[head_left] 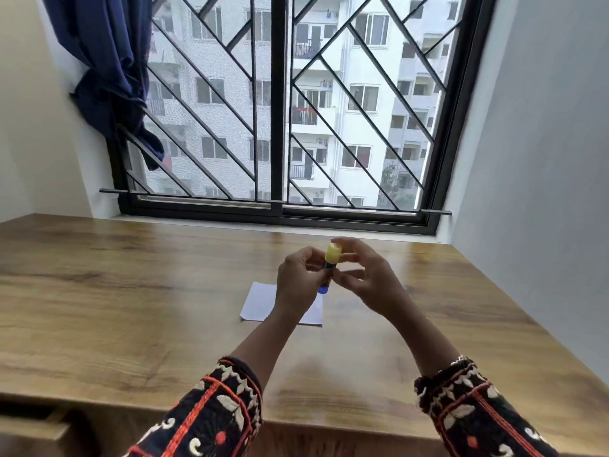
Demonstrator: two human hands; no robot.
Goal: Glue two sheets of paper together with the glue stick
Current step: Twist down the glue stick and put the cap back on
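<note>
Starting at the left: spotted white paper (263, 303) lying flat on the wooden surface (131, 291), partly hidden behind the wrists, so couldn't tell one sheet from two. Gripped the blue body of the glue stick (328, 266) with the left hand (296, 282), fingers curled round it, upright just above the paper. Pinched the yellow cap (332, 253) on top with the right hand (365, 275). Looked like early days: cap not off yet, no glue laid down, nothing pressed together. Couldn't read any brand or label on the stick, too blurry.
</note>
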